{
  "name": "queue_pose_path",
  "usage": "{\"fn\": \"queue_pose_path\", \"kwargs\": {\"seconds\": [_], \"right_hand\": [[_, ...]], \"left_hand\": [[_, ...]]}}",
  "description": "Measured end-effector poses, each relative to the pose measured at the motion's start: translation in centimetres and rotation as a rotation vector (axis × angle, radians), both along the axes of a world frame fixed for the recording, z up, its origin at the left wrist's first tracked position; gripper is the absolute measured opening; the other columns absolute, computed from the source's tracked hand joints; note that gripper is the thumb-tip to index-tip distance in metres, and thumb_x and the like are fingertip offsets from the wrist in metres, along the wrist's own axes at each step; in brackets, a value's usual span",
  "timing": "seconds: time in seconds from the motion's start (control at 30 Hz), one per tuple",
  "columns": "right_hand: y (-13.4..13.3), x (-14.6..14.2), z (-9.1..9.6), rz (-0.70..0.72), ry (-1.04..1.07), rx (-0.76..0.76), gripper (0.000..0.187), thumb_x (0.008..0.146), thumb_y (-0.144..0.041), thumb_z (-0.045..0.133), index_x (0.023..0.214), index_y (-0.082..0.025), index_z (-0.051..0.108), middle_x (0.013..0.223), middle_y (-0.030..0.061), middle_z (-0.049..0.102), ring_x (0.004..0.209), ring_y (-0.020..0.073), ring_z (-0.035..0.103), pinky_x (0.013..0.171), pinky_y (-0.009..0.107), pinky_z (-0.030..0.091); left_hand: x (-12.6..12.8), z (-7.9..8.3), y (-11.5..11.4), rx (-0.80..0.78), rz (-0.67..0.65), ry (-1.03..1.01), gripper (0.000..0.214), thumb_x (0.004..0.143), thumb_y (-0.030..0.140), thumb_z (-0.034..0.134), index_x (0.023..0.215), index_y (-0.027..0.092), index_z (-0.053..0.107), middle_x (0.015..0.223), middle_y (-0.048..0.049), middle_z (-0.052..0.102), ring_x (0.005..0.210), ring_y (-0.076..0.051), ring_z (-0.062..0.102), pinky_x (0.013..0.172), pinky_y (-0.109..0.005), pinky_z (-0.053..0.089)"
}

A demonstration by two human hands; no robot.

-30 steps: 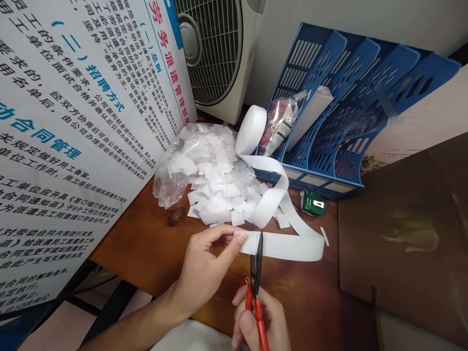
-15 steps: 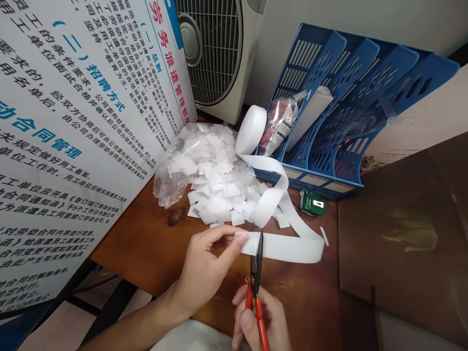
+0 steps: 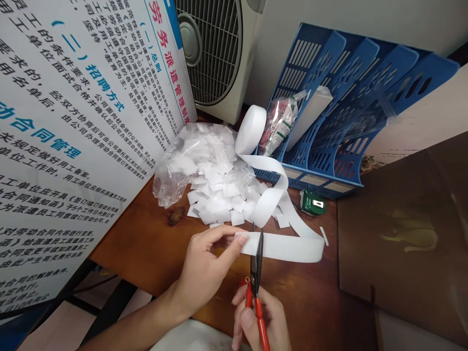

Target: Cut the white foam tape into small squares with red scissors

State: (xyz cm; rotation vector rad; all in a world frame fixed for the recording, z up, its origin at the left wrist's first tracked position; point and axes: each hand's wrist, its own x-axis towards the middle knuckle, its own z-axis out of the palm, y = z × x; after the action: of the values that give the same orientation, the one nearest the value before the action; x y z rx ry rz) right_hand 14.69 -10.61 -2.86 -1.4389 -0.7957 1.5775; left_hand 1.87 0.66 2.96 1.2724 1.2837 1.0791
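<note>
Between thumb and forefinger, my left hand (image 3: 210, 265) pinches the end of a long white strip (image 3: 288, 246). My right hand (image 3: 265, 317) grips red-handled scissors (image 3: 258, 273), whose dark blades stand slightly apart across the strip, just right of my left fingertips. From there the strip runs right, folds back near the table's right side and curls up to a white roll (image 3: 251, 129). Beyond my hands lies a heap of cut white pieces (image 3: 219, 202), spilling from a clear plastic bag (image 3: 171, 180) that holds more of them.
A blue file rack (image 3: 329, 170) with a plastic packet (image 3: 280, 124) stands at the back right. Before it lies a green tape measure (image 3: 313, 203). A printed board (image 3: 73, 146) leans along the left; a fan (image 3: 215, 53) is behind. A brown box (image 3: 402, 234) borders the right.
</note>
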Motion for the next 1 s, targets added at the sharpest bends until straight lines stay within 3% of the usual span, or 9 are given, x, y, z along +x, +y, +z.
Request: {"fn": "queue_pose_path", "kwargs": {"seconds": [0.6,1.0], "right_hand": [[0.22,-0.31,0.43,0.012,0.074,-0.036,0.057,0.078,-0.073,0.070,0.083,-0.017,0.060,0.047,-0.0016,0.059,0.034,0.0085,0.050,0.040,0.017,0.030],[0.17,-0.66,0.35,-0.020,0.119,-0.075,0.056,0.074,-0.072,0.074,0.080,-0.018,0.061,0.044,-0.0013,0.059,0.033,0.0089,0.050,0.039,0.017,0.036]], "left_hand": [[-0.01,0.09,-0.08,0.006,-0.002,0.000,0.009,0.094,0.022,0.072,0.089,0.022,0.080,0.080,0.0020,0.079,0.069,-0.012,0.069,0.066,-0.018,0.054],[-0.04,0.10,0.05,-0.018,-0.001,-0.001,0.009,0.094,0.023,0.071,0.090,0.021,0.079,0.082,0.0010,0.079,0.070,-0.013,0.069,0.066,-0.018,0.055]]}}
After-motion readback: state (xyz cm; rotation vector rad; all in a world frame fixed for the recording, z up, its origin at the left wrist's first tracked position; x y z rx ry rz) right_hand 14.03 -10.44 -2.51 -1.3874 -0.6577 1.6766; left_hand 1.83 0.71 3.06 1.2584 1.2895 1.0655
